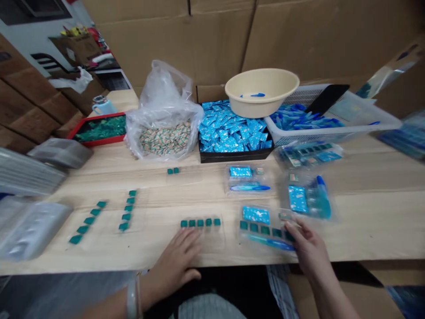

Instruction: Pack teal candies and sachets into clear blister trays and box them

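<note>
Tray filling seems in hand. Before the black box (235, 155), rightward, the filled tray (275, 217) is apparently pinched by the right hand (308, 243); leftward, the block tray (214, 241) is partly covered by outstretched fingers of the left hand (179, 252). Level handling is called for next.

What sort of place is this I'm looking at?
Probably a small packing workshop: on a pale wooden table lie clear plastic trays holding small dark-green blocks, near a shallow black box heaped with shiny blue packets. Behind rises a wall of brown cardboard.
</note>
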`<state>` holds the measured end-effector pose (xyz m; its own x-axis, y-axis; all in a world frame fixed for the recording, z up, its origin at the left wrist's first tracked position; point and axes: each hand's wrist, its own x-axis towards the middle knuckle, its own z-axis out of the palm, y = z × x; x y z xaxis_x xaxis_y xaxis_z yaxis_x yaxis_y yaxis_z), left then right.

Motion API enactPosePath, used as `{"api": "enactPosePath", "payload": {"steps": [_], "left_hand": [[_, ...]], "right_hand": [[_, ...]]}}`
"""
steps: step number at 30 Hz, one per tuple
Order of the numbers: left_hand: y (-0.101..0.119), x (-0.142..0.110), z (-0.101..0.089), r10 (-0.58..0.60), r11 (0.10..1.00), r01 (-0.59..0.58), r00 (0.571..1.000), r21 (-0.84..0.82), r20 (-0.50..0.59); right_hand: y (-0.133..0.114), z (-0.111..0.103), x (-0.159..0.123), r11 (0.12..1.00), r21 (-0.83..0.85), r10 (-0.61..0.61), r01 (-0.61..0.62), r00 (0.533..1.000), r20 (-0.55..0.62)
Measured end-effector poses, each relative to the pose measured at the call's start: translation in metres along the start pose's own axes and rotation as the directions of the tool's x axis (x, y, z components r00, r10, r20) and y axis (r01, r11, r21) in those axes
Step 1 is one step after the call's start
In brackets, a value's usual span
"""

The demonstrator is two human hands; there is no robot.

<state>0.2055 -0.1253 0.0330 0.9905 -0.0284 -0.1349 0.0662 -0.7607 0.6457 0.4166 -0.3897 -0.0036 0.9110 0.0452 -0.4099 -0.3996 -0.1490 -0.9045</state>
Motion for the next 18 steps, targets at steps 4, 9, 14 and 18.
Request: {"api": "enactPosePath", "payload": {"steps": [4,9,14,18], "left_hand": [[-0.023,-0.043,0.019,0.005,0.974,-0.015,0.999,0.224,0.042],[-0.029,-0.043,0.004,0.076,0.991,-0.067,0.995,0.12,-0.069],[-0.01,-0.005,-0.036,0.178,0.984,-0.174,0.945,0.039,-0.275],[0.016,0.07,-0.06,0.08,0.971,-0.169,0.895,-0.168,-0.439]], "right_hand": [[0.009,0.006,-0.004,0.734,-0.605,-0.391,0.31,0.92,-0.003],[-0.016,0.045,-0.059,0.337,-0.541,-0.572,0.771,0.624,0.532],[-0.03,0.093,-0.086,0.525,-0.193,-0.453,0.829,0.464,0.762],[-0.057,0.081,-0.053,0.768,-0.131,-0.499,0.627,0.713,0.492]]}}
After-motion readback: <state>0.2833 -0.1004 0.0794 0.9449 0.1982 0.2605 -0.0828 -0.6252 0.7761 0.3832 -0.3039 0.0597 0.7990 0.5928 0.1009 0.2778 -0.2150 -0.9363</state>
